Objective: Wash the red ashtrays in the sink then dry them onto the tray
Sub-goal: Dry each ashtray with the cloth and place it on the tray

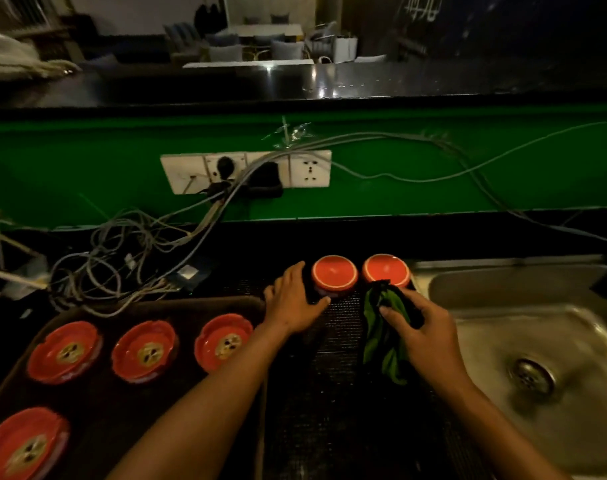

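Counter (329,427): dark, dimly lit, with a ribbed black mat down the middle. Tray (97,427): dark brown, left of the mat, carrying four red ashtrays right way up; three in a far row (64,351), (144,351), (224,342), one at the near left corner (23,445). Two more red ashtrays, upside down, side by side at the far end of the mat: left one (335,273), right one (386,270). Left hand (293,303): fingers spread, its grip closing round the left upturned ashtray, thumb at the near rim. Right hand (423,327): grip closed on a green and black cloth (385,334) that hangs below the fingers, just in front of the right upturned ashtray. Sink (523,327): steel, right of the mat, drain (530,375) visible. Rear: green wall panel with a white socket strip (246,171) and a tangle of grey cables (122,251).
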